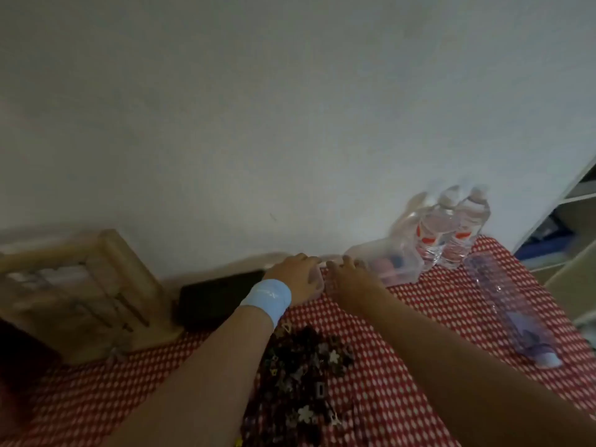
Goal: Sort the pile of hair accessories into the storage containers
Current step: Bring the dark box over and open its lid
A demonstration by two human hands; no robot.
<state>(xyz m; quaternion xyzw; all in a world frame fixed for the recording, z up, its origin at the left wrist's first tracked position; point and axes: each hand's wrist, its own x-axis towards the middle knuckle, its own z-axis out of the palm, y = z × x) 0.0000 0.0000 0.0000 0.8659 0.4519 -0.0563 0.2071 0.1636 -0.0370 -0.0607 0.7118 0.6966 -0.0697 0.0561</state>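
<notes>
A dark pile of small hair accessories (306,375) lies on the red-and-white checked cloth, between my forearms. Both hands reach past it to the wall side of the table. My left hand (295,275), with a light blue wristband, curls its fingers round the left side of a small clear container (319,280). My right hand (350,274) grips the same container from the right. The picture is blurred, so what the container holds is hidden. A second clear container (396,264) with pink and blue items stands just right of my right hand.
Two water bottles (451,233) stand at the back right against the wall. A purple transparent bottle (509,308) lies on its side along the right edge. A black box (219,298) and a wooden rack (80,291) are at the back left.
</notes>
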